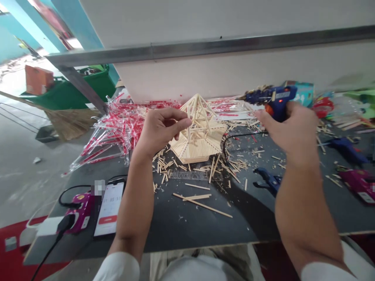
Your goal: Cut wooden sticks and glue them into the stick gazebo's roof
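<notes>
My left hand [165,127] is closed in a pinch on a short thin wooden stick [189,134], which stands nearly upright in front of a wooden stick model [202,150]. The model has a wide, many-sided slatted roof and an open pointed frame on top. My right hand [293,123] grips a dark blue hot glue gun [279,102] up to the right of the model. Its nozzle points left, apart from the model, and a small red light glows on its body.
Loose sticks [202,201] and offcuts litter the dark table [175,230]. A clear ruler [190,175] lies before the model. Red-and-clear plastic wrappers [117,132] pile at left, near a phone [109,207] and purple power strip [80,210]. Blue clamp-like tools [268,181] lie at right.
</notes>
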A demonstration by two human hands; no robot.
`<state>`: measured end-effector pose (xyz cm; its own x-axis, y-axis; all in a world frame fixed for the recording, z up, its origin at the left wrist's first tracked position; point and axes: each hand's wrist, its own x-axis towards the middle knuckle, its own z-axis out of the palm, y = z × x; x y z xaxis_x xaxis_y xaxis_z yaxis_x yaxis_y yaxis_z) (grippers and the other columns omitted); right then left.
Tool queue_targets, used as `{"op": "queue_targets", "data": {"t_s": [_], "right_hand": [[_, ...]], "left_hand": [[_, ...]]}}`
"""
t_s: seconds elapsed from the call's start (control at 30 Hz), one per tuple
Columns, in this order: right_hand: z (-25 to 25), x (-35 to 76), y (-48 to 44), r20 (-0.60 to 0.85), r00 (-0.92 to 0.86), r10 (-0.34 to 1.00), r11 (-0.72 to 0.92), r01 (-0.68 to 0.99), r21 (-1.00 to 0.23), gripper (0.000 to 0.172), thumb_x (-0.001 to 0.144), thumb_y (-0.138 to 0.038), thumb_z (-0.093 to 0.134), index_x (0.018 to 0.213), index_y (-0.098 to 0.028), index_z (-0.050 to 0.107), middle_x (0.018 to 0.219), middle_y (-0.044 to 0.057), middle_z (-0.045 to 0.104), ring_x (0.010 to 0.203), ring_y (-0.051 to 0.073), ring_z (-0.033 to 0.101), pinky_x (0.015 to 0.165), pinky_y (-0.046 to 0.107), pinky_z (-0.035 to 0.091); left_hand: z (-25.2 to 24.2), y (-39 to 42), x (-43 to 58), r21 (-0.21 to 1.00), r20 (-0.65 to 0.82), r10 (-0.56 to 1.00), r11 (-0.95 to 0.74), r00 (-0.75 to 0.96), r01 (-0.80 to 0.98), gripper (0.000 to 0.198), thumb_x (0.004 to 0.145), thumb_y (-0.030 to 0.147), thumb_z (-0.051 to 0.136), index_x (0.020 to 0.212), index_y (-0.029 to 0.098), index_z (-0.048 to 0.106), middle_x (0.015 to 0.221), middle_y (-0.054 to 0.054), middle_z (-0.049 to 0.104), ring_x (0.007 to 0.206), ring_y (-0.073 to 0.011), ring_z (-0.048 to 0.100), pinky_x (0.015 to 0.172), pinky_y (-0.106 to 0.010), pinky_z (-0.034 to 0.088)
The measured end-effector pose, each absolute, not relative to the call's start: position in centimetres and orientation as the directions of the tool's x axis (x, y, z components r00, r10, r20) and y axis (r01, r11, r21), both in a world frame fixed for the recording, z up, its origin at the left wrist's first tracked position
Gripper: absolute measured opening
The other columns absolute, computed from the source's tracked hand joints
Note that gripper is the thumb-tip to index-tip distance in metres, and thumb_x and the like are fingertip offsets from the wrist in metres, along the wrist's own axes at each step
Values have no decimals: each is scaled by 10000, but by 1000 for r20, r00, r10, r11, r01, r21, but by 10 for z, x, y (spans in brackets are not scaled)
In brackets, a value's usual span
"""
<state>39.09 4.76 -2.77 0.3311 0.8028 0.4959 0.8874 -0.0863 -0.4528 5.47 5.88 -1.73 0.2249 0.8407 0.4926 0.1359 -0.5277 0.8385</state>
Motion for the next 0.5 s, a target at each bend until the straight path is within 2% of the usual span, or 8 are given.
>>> {"op": "queue_targets", "data": {"t_s": [0.07, 0.17, 0.27, 0.33, 0.37, 0.43, 0.5], "right_hand": [[-47, 418, 51, 337, 395, 855, -248, 881, -402, 409, 835, -598, 697, 857, -190, 717, 706, 94, 646, 655, 227, 558, 649, 380, 401], [-90, 452, 54, 123, 460, 879, -418, 869, -265, 446, 853, -602, 677, 823, -161, 734, 699, 139, 644, 717, 286, 607, 675, 408, 416], [-130, 469, 53, -25, 473, 881, -472, 870, -143, 569, 911, -612, 604, 949, -67, 765, 840, 231, 693, 837, 350, 664, 732, 440, 457], [-143, 470, 51, -69, 478, 876, -482, 871, -93, 580, 907, -569, 624, 981, -11, 766, 912, 283, 702, 895, 387, 678, 767, 462, 480], [-144, 466, 50, -60, 477, 877, -480, 874, -77, 567, 897, -542, 643, 1003, 1, 764, 961, 304, 704, 940, 406, 679, 796, 475, 490], [-132, 450, 44, 49, 427, 903, -422, 902, -90, 524, 894, -490, 656, 1081, -11, 754, 1077, 312, 703, 1055, 422, 665, 876, 498, 502], [-108, 421, 34, 273, 257, 927, -207, 958, -198, 444, 924, -434, 628, 1138, -63, 745, 1106, 253, 725, 1107, 373, 666, 952, 486, 502]], "left_hand": [[-17, 58, 57, 845, 492, 846, -521, 207, 120, 100, 833, 262, 809, 846, 178, 758, 766, -24, 714, 488, -45, 547, 426, -179, 473], [-18, 58, 63, 850, 494, 847, -518, 196, 96, 84, 820, 239, 808, 832, 175, 756, 757, -22, 720, 471, -39, 529, 412, -175, 458], [-17, 57, 70, 850, 500, 842, -521, 201, 69, 69, 815, 221, 801, 817, 172, 753, 777, -25, 729, 476, -39, 532, 410, -175, 456], [-17, 56, 73, 845, 514, 835, -532, 196, 52, 62, 809, 204, 796, 801, 169, 745, 793, -26, 732, 482, -38, 534, 410, -173, 454], [-17, 56, 74, 841, 522, 832, -538, 187, 50, 61, 807, 195, 793, 792, 169, 740, 793, -25, 731, 482, -36, 531, 408, -171, 450], [-18, 57, 76, 830, 539, 827, -554, 162, 64, 62, 807, 188, 788, 791, 172, 731, 781, -18, 724, 478, -35, 523, 402, -169, 440], [-19, 58, 77, 815, 557, 818, -571, 141, 97, 58, 817, 197, 783, 810, 182, 727, 769, -10, 714, 475, -37, 517, 396, -173, 429]]}}
